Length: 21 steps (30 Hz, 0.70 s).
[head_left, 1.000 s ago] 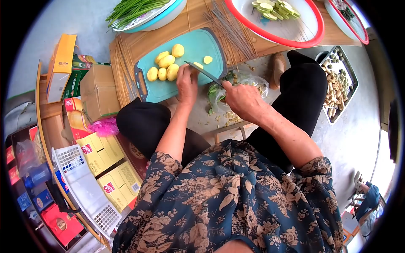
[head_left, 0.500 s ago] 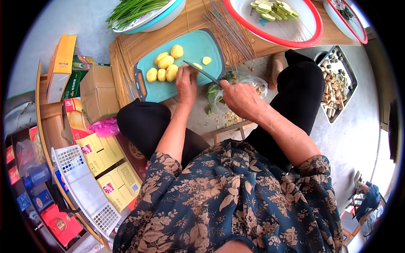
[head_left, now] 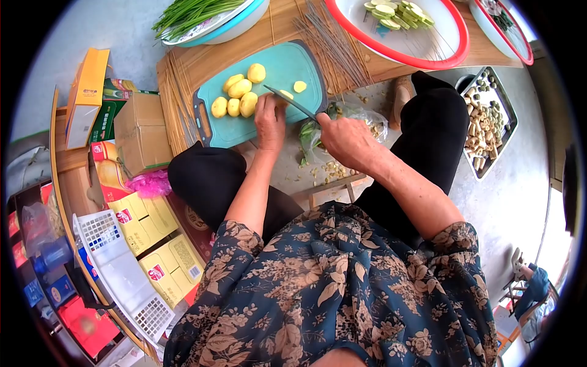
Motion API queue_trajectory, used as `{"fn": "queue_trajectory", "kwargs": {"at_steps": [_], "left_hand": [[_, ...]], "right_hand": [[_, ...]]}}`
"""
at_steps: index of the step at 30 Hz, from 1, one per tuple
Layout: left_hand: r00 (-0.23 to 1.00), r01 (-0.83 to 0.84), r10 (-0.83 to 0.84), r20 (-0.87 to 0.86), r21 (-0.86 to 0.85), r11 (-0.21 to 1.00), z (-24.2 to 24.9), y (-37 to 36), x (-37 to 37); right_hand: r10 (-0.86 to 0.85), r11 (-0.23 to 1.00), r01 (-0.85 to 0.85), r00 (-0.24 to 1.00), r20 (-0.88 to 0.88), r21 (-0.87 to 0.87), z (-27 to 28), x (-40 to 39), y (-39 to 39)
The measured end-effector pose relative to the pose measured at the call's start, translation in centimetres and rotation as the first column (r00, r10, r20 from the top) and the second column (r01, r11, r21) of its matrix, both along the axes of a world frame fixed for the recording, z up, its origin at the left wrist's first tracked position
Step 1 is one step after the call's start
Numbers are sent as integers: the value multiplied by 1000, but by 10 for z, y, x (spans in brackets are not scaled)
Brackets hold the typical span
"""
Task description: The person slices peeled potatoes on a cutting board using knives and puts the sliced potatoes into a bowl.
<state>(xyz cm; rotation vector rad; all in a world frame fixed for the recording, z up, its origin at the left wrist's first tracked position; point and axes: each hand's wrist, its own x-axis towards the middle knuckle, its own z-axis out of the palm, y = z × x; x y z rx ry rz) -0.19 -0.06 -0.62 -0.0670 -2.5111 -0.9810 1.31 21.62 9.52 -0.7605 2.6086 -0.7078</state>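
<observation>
My right hand (head_left: 348, 142) is closed round the handle of a kitchen knife (head_left: 295, 104), its blade slanting up and left over the near edge of the turquoise cutting board (head_left: 275, 61). Beside the blade, my left hand (head_left: 269, 125) presses its closed fingers on a peeled potato (head_left: 285, 94), mostly hidden behind fingers and blade. One cut potato slice (head_left: 299, 87) lies flat just beyond the knife. Several whole peeled potatoes (head_left: 240, 88) are grouped on the board's left half.
Skewers (head_left: 333, 43) lie right of the board. Behind stand a basin of green chives (head_left: 195, 15) and a red-rimmed basin (head_left: 463, 46) with sliced vegetable. A plastic bag (head_left: 361, 116) of scraps sits below the table edge. A metal tray (head_left: 510, 125) of cut pieces is at right.
The hands, knife and potatoes hold nearly the same places. The view has shifted very slightly.
</observation>
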Motion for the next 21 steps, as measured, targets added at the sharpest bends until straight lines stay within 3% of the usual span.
{"fn": "queue_trajectory", "kwargs": {"at_steps": [21], "left_hand": [[1000,9,-9,-24,2,1000,-4,-2,0]], "right_hand": [[-63,998,64,998,-30,23,-27,-26,-39]]}}
